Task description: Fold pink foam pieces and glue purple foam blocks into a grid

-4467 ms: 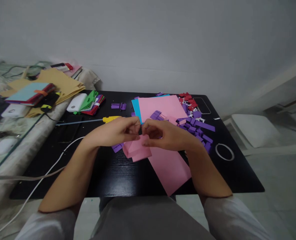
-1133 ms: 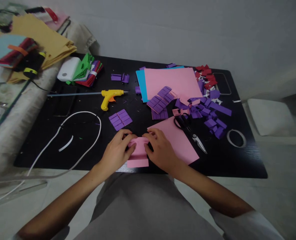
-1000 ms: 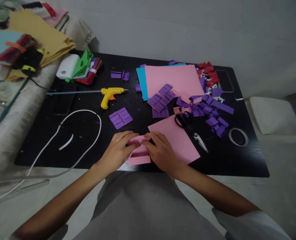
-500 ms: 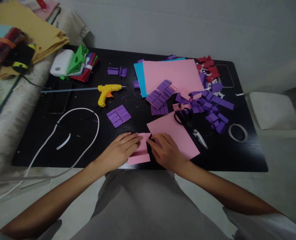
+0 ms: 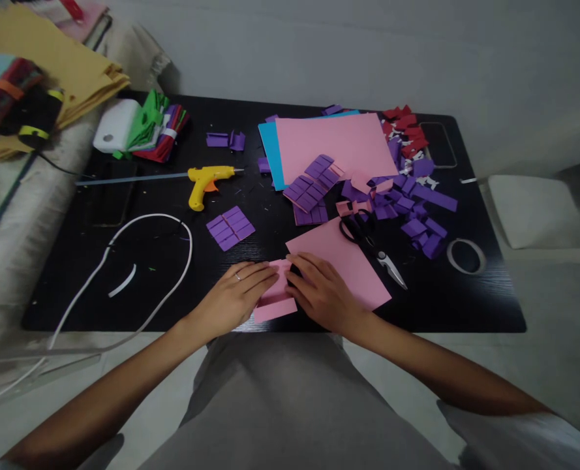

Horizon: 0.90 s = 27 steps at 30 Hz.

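Observation:
At the table's front edge lies a small piece of folded pink paper (image 5: 276, 308), its near flap creased. My left hand (image 5: 241, 290) grips its left side, fingers together, a ring on one finger. My right hand (image 5: 321, 290) holds the paper's right edge, fingers bent, their tips partly hidden. Beneath and beside my right hand rests a larger pink sheet (image 5: 353, 261). Black-handled scissors (image 5: 368, 245) lie partly on that sheet, blades toward me. A purple panel with a grid of strips (image 5: 231, 228) sits beyond my left hand.
A yellow glue gun (image 5: 206, 183) lies at centre left, near a looped white cable (image 5: 190, 248). Pink card (image 5: 333, 140) and blue card (image 5: 270, 156) lie at the back. Purple scraps (image 5: 402, 202), red pieces (image 5: 407, 127) and a tape ring (image 5: 466, 256) occupy the right.
My right hand has shifted slightly left and closer to my left hand on the folded paper. The paper's near flap has turned a little. The view has moved slightly.

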Tool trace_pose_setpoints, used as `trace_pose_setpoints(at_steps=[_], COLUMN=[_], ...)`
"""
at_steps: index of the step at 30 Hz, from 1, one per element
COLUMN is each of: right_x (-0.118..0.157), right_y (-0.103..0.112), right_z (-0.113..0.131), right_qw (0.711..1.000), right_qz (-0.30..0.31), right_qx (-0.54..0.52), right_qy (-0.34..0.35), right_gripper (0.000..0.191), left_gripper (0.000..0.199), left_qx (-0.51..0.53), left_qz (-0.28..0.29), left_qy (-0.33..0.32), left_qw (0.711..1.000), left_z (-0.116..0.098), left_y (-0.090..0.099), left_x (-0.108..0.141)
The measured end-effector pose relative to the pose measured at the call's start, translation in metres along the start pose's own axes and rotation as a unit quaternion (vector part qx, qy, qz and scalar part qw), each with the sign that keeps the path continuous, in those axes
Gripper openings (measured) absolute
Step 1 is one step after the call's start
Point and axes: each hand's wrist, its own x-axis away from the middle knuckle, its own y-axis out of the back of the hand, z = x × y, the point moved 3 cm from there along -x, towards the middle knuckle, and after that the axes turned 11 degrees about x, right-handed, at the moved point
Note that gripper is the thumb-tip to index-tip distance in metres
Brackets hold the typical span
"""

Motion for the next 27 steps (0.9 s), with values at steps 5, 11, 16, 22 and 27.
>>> trace_pose_setpoints(at_steps=[5, 11, 16, 22, 27], right_x=[0.000, 0.006, 0.009, 0.013, 0.014], right_y=[-0.006, -0.008, -0.009, -0.011, -0.012], right_z=[-0.003, -0.003, 0.000, 0.001, 0.002], right_qw=[0.999, 0.999, 0.999, 0.999, 0.999], right_qz=[0.031, 0.037, 0.015, 0.003, -0.003], right_qx=[-0.010, 0.001, 0.018, 0.018, 0.029], right_qy=[0.023, 0.026, 0.039, 0.033, 0.032], right_gripper=[0.037, 0.041, 0.045, 0.045, 0.044], left_gripper=[0.041, 0.044, 0.046, 0.049, 0.049], left_qx=[-0.002, -0.008, -0.011, 0.001, 0.024], left_qz=[-0.003, 0.004, 0.008, 0.009, 0.005], left_qy=[0.001, -0.006, 0.001, 0.002, 0.015], left_qw=[1.000, 1.000, 1.000, 1.000, 1.000], left_z=[-0.002, -0.002, -0.002, -0.002, 0.000], left_y=[0.001, 0.002, 0.001, 0.003, 0.003], left_x=[0.000, -0.002, -0.003, -0.004, -0.004])
